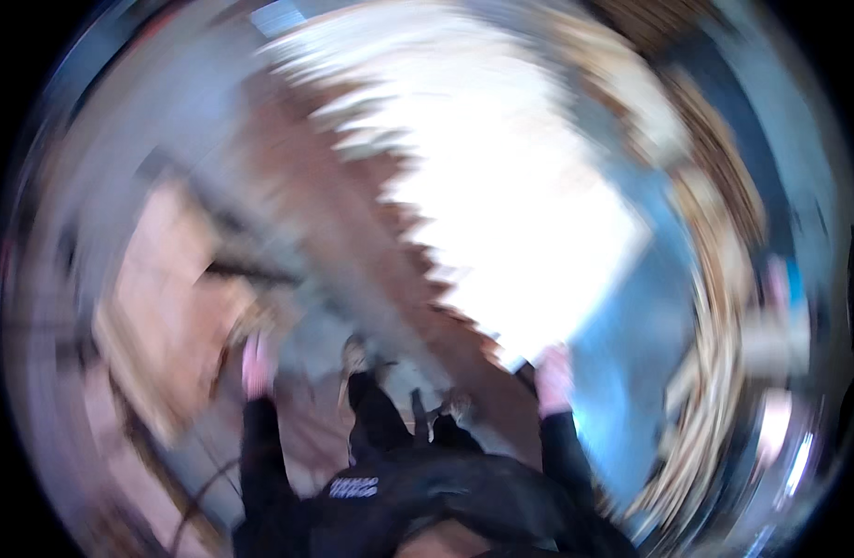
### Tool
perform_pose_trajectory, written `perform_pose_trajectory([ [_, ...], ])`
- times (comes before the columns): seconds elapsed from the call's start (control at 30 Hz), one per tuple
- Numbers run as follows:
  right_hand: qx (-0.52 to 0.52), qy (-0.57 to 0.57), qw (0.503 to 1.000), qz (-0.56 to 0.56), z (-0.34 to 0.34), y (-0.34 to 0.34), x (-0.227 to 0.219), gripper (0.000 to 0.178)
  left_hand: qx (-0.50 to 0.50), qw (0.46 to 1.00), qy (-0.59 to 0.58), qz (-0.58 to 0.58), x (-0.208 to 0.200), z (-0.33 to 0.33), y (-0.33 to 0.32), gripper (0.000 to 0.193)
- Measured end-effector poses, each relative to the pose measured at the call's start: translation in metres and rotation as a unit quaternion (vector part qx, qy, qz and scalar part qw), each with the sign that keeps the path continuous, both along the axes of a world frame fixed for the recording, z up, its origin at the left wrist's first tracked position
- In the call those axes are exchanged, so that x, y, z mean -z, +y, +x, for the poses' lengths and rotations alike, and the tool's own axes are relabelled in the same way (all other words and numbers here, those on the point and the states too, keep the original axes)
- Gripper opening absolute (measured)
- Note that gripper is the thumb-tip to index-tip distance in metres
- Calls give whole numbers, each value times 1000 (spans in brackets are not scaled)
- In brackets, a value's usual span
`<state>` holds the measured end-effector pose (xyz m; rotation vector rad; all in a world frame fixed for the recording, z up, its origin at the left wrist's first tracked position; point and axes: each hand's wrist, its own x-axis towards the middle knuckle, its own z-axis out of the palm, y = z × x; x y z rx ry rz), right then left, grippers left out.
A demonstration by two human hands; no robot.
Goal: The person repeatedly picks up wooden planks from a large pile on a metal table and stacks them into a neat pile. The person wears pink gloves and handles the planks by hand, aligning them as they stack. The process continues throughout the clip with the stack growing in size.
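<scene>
Motion smears the whole head view. My left hand [257, 365] hangs low on the left, beside a pale tan, board-like piece [171, 298]; whether it touches that piece I cannot tell. Further right, my right hand [554, 378] is at the near corner of a large, glaring white flat surface [501, 177] with a jagged left edge. A small dark shape [527, 374] shows beside this hand, too blurred to name. The fingers of both hands are smeared, so their grip cannot be made out.
A reddish-brown band [353, 209] runs diagonally along the white surface's jagged side. Long wooden strips [711, 372] lie in a heap on the right. Between my hands, my legs and shoes [354, 352] stand on a grey floor [311, 349]. A thin dark cable-like line [199, 493] curves at lower left.
</scene>
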<state>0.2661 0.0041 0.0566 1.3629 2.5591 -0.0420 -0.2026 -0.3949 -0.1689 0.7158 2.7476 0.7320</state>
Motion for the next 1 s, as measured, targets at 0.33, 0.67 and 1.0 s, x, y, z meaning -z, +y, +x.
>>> perform_pose_trajectory([
  [0.33,261,211,894,-298,279,-96,-33,61,613,788,-2,57,-224,443,210,39],
  [0.67,584,293,755,55,675,-96,-8,57,615,671,-413,-34,-256,801,432,52],
  [1.0,536,-2,834,129,913,100,-26,94,540,523,-647,-125,-240,1081,504,50],
])
